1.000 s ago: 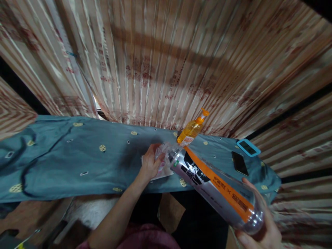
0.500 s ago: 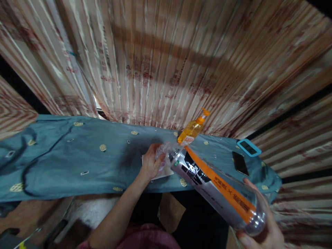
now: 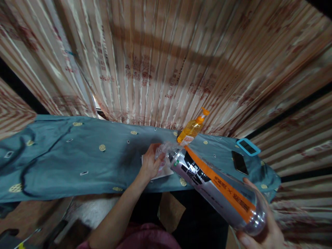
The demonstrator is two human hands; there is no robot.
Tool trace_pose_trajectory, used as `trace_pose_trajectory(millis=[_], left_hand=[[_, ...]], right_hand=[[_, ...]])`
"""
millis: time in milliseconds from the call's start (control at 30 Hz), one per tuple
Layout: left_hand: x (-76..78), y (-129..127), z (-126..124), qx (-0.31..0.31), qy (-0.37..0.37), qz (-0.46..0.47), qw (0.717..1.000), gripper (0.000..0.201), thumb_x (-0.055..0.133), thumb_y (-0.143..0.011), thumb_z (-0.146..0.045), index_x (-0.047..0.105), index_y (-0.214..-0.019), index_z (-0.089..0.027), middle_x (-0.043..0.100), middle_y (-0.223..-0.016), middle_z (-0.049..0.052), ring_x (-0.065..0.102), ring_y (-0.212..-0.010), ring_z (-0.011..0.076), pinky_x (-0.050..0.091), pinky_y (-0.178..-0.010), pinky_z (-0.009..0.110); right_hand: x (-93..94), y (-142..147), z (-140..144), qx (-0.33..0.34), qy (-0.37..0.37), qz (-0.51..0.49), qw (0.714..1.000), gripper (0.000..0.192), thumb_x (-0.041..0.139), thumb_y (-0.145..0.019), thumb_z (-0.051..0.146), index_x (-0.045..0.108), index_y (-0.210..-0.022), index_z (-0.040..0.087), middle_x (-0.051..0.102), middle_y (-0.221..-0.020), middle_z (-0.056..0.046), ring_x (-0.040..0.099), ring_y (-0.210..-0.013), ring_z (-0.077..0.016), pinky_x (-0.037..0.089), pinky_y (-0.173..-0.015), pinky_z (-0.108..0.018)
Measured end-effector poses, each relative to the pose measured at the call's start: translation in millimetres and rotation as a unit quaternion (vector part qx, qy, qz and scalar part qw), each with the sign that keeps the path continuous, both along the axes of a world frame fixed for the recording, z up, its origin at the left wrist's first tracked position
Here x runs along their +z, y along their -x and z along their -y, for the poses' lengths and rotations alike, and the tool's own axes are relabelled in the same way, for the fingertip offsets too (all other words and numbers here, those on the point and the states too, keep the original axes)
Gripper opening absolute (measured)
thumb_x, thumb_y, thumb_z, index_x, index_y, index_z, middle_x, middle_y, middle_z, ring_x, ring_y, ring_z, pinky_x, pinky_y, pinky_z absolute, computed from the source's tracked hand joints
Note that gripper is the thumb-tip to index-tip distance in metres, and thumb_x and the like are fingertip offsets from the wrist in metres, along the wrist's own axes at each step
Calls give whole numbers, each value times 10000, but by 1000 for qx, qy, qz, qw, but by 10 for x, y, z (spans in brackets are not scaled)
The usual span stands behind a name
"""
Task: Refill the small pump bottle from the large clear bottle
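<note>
Clearly, both hands are busy with the big bottle (image 3: 212,188), which slants above the near edge of the cloth-covered table (image 3: 64,152), its base toward the person and its neck pointing up and to the left. The right hand (image 3: 267,224) grasps it around the base; some of those fingers are lost behind the bottle, and the bottom of the picture cuts off part of the hand. The left hand (image 3: 151,162) is closed around some clear plastic (image 3: 164,149) right at the bottle's neck. From where I stand I can't make out what that plastic is, or whether it touches the neck: glare and see-through edges run together there, and the tips of the left fingers are hard to pick out.

Beneath that hand is a pale sheet (image 3: 162,175), mostly covered, its pink marks too blurred to read. Just beyond the neck stands a yellow pump bottle (image 3: 190,129), its lower end close to the clear plastic. Over to the right lie a dark phone (image 3: 240,163) and a blue-framed gadget (image 3: 248,147), its display too small to read.
</note>
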State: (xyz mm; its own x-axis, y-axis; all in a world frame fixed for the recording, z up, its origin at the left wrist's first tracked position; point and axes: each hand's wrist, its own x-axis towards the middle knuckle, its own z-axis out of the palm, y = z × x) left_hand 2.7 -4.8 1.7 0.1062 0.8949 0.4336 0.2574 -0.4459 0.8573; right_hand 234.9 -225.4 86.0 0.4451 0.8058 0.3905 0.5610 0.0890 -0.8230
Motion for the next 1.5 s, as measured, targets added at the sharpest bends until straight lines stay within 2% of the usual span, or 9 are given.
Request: trace_pose_trajectory(millis=[100, 267, 433, 667, 867, 1133, 1500], left_hand=[[7, -2, 6, 0, -3, 3, 1000, 622, 422, -934, -703, 640, -1130, -155, 741, -1058, 142, 724, -1012, 309, 568, -925, 452], [-2, 0, 4, 0, -4, -1, 1000, 632, 406, -938, -714, 638, -1135, -160, 742, -1069, 145, 723, -1020, 306, 565, -930, 448], [-20, 1, -5, -1, -6, -5, 1000, 620, 409, -945, -694, 636, -1151, -155, 741, -1083, 142, 719, -1030, 295, 562, -938, 438], [-33, -6, -9, 2, -17, 1, 1000, 635, 403, -946, -711, 644, -1138, -155, 738, -1073, 139, 722, -1024, 300, 568, -932, 441], [-25, -6, -6, 4, -13, 0, 1000, 648, 391, -944, -728, 645, -1134, -163, 742, -1062, 136, 725, -1009, 302, 569, -911, 437], [-5, -5, 2, 4, -11, 3, 1000, 684, 388, -933, -753, 643, -1133, -151, 746, -1056, 147, 731, -1008, 308, 569, -902, 435], [-5, -8, 2, 3, -4, 2, 1000, 623, 415, -940, -702, 649, -1132, -158, 748, -1063, 144, 729, -1016, 309, 570, -916, 445]], right_hand=[[11, 20, 0, 5, 4, -5, 1000, 1047, 773, -727, 750, 458, -1556, 191, 521, -1578, -138, 461, -1454, -462, 428, -1161, -508], [41, 78, -4, -8, 3, -40, 999, 1042, 792, -711, 746, 467, -1544, 210, 474, -1619, -117, 405, -1497, -454, 308, -1243, -509], [26, 61, 3, -8, 8, -6, 1000, 1052, 767, -723, 768, 468, -1543, 180, 478, -1613, -140, 438, -1477, -458, 399, -1187, -493], [33, 78, 16, -7, 9, -14, 1000, 1057, 755, -743, 759, 434, -1574, 189, 461, -1629, -136, 416, -1495, -460, 365, -1214, -527], [2, -1, 23, 12, 3, 12, 1000, 1015, 751, -768, 731, 433, -1579, 210, 508, -1592, -140, 513, -1422, -456, 514, -1079, -499], [-55, -74, 21, 16, -9, 44, 999, 1050, 750, -751, 747, 436, -1580, 184, 556, -1535, -161, 573, -1355, -453, 533, -1054, -497], [-74, -98, 22, 13, -9, 76, 997, 1025, 694, -782, 766, 433, -1579, 177, 562, -1526, -160, 563, -1373, -445, 538, -1057, -499]])
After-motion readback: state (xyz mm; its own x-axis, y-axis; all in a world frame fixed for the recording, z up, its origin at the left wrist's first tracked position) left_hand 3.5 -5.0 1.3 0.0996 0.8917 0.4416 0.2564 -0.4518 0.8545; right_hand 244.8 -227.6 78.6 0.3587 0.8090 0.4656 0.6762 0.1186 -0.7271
